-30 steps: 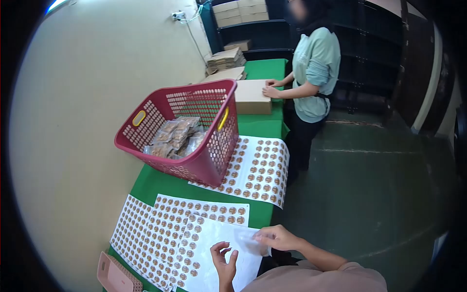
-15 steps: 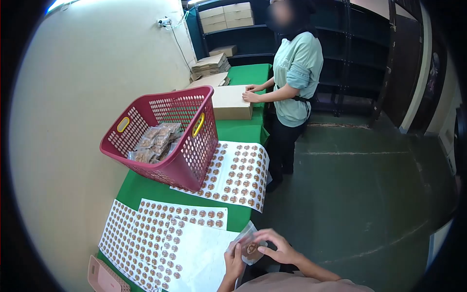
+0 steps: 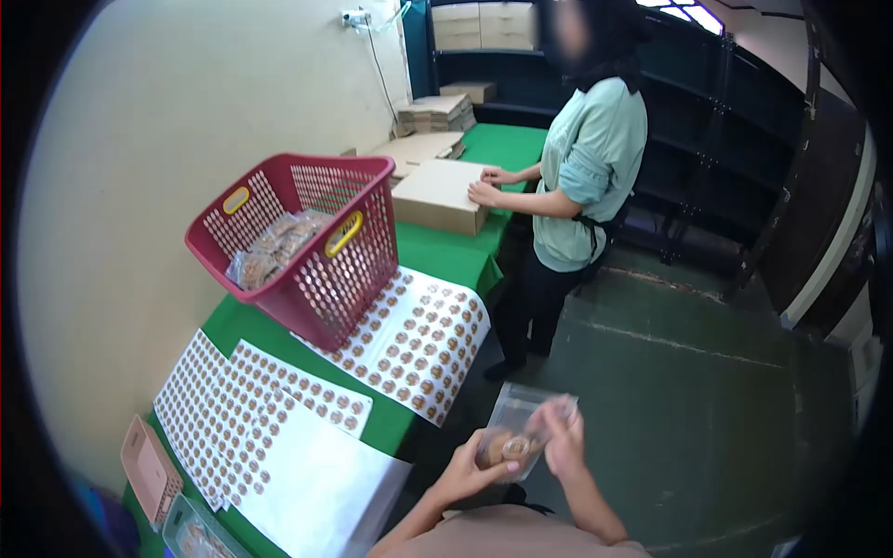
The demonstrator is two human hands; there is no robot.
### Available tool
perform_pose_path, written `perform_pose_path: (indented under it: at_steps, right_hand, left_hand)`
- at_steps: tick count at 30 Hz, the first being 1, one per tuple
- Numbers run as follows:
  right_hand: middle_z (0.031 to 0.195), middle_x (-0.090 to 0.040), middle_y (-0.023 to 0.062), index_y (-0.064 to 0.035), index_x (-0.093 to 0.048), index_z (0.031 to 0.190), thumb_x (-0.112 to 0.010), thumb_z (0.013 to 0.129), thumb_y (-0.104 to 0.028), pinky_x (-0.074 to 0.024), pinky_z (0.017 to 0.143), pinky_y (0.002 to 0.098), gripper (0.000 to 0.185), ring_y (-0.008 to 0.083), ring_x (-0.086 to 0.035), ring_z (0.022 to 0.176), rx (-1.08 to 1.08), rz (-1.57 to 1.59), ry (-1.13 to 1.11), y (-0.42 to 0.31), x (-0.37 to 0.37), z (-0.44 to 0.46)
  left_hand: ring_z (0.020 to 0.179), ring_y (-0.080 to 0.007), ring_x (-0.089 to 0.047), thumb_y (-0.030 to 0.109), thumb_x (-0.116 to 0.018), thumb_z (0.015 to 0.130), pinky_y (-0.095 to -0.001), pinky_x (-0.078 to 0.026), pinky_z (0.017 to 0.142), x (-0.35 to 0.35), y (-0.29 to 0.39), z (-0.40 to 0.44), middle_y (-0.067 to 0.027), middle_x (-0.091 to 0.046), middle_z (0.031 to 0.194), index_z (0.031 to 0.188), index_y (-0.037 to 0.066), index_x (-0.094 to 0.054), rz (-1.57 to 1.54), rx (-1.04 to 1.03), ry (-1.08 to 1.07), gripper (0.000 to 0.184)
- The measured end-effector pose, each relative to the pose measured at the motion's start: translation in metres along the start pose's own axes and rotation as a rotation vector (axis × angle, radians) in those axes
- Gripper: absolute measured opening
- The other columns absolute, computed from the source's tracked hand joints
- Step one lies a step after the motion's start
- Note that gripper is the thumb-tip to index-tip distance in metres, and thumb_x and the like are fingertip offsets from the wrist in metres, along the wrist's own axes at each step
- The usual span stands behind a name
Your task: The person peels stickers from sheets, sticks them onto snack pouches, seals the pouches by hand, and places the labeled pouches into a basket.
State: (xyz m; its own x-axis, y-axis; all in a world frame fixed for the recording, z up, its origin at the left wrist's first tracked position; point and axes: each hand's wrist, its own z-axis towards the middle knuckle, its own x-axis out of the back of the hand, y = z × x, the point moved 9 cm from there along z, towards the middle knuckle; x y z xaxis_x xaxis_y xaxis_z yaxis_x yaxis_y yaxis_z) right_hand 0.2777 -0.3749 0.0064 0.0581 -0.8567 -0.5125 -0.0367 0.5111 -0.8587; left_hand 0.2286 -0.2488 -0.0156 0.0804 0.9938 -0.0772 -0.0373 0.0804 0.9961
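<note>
A clear plastic bag (image 3: 513, 409) with brown contents and a round sticker (image 3: 515, 449) is held up in front of my body. My left hand (image 3: 473, 471) grips its lower left side, thumb across the front near the sticker. At the bag's right edge, my right hand (image 3: 564, 445) has its fingers bent against the plastic, somewhat blurred. Left of my hands, sticker sheets (image 3: 244, 423) printed with rows of round brown labels lie on the green-covered table (image 3: 446, 244), one partly stripped to blank white.
A maroon basket (image 3: 321, 288) of filled bags stands on another sticker sheet (image 3: 437, 325). A pink tray (image 3: 149, 470) and a greenish container (image 3: 200, 530) sit lower left. Across the table a person (image 3: 595, 167) rests both hands on a cardboard box (image 3: 437, 191). Flat cardboard (image 3: 437, 113) is stacked behind.
My view has turned, and both hands with the bag have moved away from the table edge. The bag now faces up with its sticker showing; my right hand has shifted to its right edge.
</note>
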Motion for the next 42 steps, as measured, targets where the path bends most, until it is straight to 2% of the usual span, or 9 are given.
perform_pose_path:
  at_steps: [7, 11, 14, 20, 25, 28, 35, 37, 42]
  right_hand:
    - [0.093, -0.048, 0.006, -0.004, -0.039, 0.102, -0.056, 0.074, -0.009, -0.0369, 0.08, 0.0249, 0.033, 0.0119, -0.046, 0.089, 0.077, -0.137, -0.275, -0.03, 0.0, 0.042]
    - [0.079, -0.054, 0.0049, -0.002, -0.05, 0.089, -0.061, 0.07, -0.011, -0.0412, 0.068, 0.0237, 0.024, 0.0107, -0.051, 0.074, -0.01, -0.262, -0.306, -0.008, 0.0, 0.064]
    - [0.065, -0.056, 0.003, -0.0011, -0.056, 0.071, -0.064, 0.069, -0.014, -0.0427, 0.055, 0.0233, 0.015, 0.0083, -0.052, 0.058, 0.027, -0.507, -0.492, -0.001, -0.006, 0.083]
    - [0.073, -0.057, 0.0023, 0.0006, -0.055, 0.081, -0.064, 0.069, -0.012, -0.0435, 0.062, 0.0223, 0.019, 0.0078, -0.053, 0.068, -0.256, -0.137, -0.418, 0.019, -0.013, 0.122]
    - [0.084, -0.056, 0.004, 0.0029, -0.048, 0.101, -0.064, 0.069, -0.01, -0.0443, 0.066, 0.0234, 0.038, 0.0108, -0.053, 0.075, -0.203, -0.283, -0.741, 0.035, -0.075, 0.146]
    - [0.084, -0.058, 0.0032, 0.003, -0.054, 0.097, -0.065, 0.067, -0.008, -0.043, 0.067, 0.0217, 0.033, 0.0072, -0.052, 0.075, -0.281, -0.451, -0.854, 0.044, -0.114, 0.161]
    - [0.09, -0.057, 0.0065, 0.0016, -0.052, 0.097, -0.068, 0.065, -0.01, -0.0433, 0.072, 0.0253, 0.038, 0.0116, -0.054, 0.08, -0.015, -0.324, -1.202, -0.022, -0.285, 0.207]
    - [0.091, -0.056, 0.0082, 0.0009, -0.045, 0.102, -0.067, 0.066, -0.01, -0.0445, 0.071, 0.026, 0.044, 0.0132, -0.054, 0.082, 0.577, -0.44, -1.309, -0.052, -0.355, 0.217]
    - [0.092, -0.054, 0.0128, 0.0002, -0.035, 0.107, -0.067, 0.066, -0.016, -0.0458, 0.069, 0.0273, 0.054, 0.0163, -0.055, 0.083, 0.363, -0.575, -1.472, -0.004, -0.519, 0.253]
  left_hand:
    - [0.072, -0.0059, -0.053, 0.015, -0.059, 0.075, -0.0189, -0.043, 0.061, -0.018, 0.003, 0.041, -0.0046, -0.058, 0.082, 0.097, -0.001, -0.051, -0.049, 0.048, 0.06, 0.028]
    - [0.075, -0.0075, -0.049, 0.015, -0.064, 0.071, -0.0216, -0.041, 0.067, -0.013, -0.01, 0.069, -0.004, -0.055, 0.084, 0.097, 0.0, -0.051, 0.148, 0.261, -0.09, 0.033]
    - [0.066, -0.0065, -0.046, 0.023, -0.062, 0.073, -0.0221, -0.039, 0.057, -0.018, 0.013, 0.098, -0.0002, -0.052, 0.068, 0.083, 0.0, -0.053, 0.249, -0.006, -0.271, 0.026]
    - [0.061, -0.0049, -0.044, 0.028, -0.042, 0.085, -0.0214, -0.038, 0.053, -0.003, 0.03, 0.142, -0.0022, -0.053, 0.065, 0.093, 0.0, -0.053, 0.16, 0.018, -0.279, 0.031]
    - [0.066, -0.0084, -0.048, 0.03, -0.039, 0.085, -0.0231, -0.04, 0.061, 0.06, 0.03, 0.151, -0.0059, -0.056, 0.072, 0.098, 0.0, -0.053, 0.212, 0.082, -0.112, 0.036]
    - [0.086, -0.0205, -0.05, 0.044, -0.031, 0.084, -0.0306, -0.036, 0.08, 0.117, 0.01, 0.131, -0.0115, -0.052, 0.097, 0.109, -0.001, -0.043, 0.072, -0.126, 0.261, 0.052]
    - [0.077, -0.0199, -0.055, 0.038, -0.025, 0.087, -0.0311, -0.043, 0.073, 0.231, -0.001, -0.017, -0.0129, -0.053, 0.082, 0.099, -0.002, -0.041, -0.099, -0.208, 1.164, 0.045]
    - [0.07, -0.0188, -0.054, 0.038, -0.028, 0.086, -0.0322, -0.045, 0.069, 0.238, -0.006, -0.075, -0.0101, -0.052, 0.075, 0.094, -0.001, -0.043, -0.02, -0.207, 1.442, 0.043]
    - [0.066, -0.0149, -0.051, 0.033, -0.025, 0.088, -0.0284, -0.045, 0.063, 0.205, -0.006, -0.167, -0.0082, -0.05, 0.071, 0.09, 0.0, -0.043, 0.177, -0.131, 1.944, 0.038]
